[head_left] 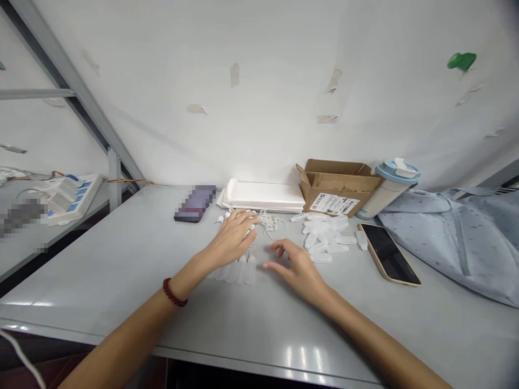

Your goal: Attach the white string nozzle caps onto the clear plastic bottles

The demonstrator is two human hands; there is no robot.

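Note:
My left hand point(235, 236) is over a cluster of small white pieces point(221, 219), its fingers stretched out; the hand hides part of the cluster. Below it lies a row of slim translucent plastic sleeves point(242, 270), partly covered by the hand, with a thin white string at the top of one. My right hand point(298, 266) is just right of that row, thumb and fingers apart with nothing visible between them. Between and beyond the hands sits a tangle of white strings point(270, 221). A loose pile of translucent sleeves point(324, 232) is to the right.
Behind the hands are stacked white trays point(265, 194), an open cardboard box point(336, 189) and a tumbler with a blue lid point(385, 189). A phone point(389, 254) and a light blue fabric bag point(450, 237) lie right; a dark phone-like object point(195, 203) lies left. A power strip point(77, 200) is farther left.

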